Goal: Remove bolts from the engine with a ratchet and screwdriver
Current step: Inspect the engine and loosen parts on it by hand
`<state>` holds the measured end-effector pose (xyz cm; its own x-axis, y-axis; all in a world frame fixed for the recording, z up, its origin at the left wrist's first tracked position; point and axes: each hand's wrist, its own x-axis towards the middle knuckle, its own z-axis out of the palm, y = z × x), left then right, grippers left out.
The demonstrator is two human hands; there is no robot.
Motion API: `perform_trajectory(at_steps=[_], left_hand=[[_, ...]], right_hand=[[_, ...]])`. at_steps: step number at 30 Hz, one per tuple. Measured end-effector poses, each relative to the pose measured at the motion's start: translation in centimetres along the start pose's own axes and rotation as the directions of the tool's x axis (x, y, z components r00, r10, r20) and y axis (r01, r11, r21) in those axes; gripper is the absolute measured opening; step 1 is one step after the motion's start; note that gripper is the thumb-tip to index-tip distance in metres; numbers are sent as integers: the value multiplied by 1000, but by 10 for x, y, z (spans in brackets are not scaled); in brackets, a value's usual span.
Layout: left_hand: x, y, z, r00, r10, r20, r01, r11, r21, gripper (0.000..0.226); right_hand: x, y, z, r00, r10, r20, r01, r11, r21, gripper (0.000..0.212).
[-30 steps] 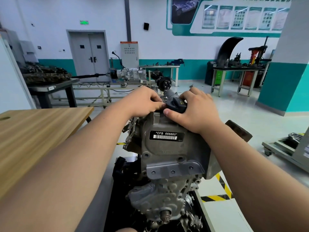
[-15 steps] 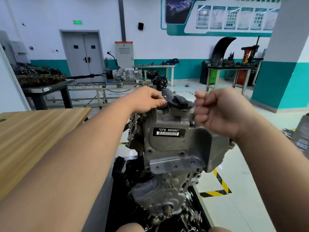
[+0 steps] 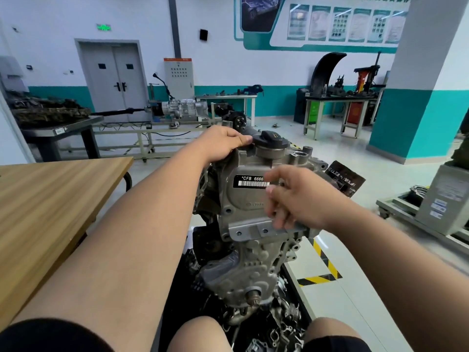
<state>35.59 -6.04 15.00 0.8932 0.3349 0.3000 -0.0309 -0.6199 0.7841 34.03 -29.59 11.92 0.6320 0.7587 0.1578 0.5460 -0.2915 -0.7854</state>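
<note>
A grey engine [image 3: 243, 207] stands upright before me, with a black barcode label [image 3: 250, 181] on its front cover and a black oil filler cap [image 3: 271, 139] on top. My left hand [image 3: 223, 143] lies on the engine's top left edge with its fingers curled over it and the thumb pointing at the cap. My right hand [image 3: 299, 196] hovers in front of the cover, blurred, fingers loose and spread, holding nothing. It hides the right end of the label. No ratchet or screwdriver is in view.
A wooden table [image 3: 50, 199] stands to the left. Loose metal parts [image 3: 279, 323] lie around the engine's base near my knees. Yellow-black floor tape [image 3: 322, 273] runs to the right, and beyond it is a grey wheeled stand [image 3: 444, 204]. Workbenches line the back wall.
My right hand came off the oil filler cap, drew back as a fist, then dropped in front of the cover with its fingers loosened. My left hand stayed on the engine's top.
</note>
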Motion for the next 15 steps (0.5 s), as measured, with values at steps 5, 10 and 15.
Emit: perform_trajectory(at_steps=[5, 10, 15], left_hand=[[-2, 1, 1, 1000, -3, -24, 2, 1000, -7, 13], [-1, -1, 3, 999, -25, -45, 23, 999, -35, 16], [-2, -2, 5, 998, -39, -50, 35, 995, -91, 17]], right_hand=[[2, 17, 3, 987, -49, -155, 27, 990, -141, 20], [6, -2, -20, 995, -46, -84, 41, 997, -58, 43], [4, 2, -24, 984, -100, -147, 80, 987, -137, 10]])
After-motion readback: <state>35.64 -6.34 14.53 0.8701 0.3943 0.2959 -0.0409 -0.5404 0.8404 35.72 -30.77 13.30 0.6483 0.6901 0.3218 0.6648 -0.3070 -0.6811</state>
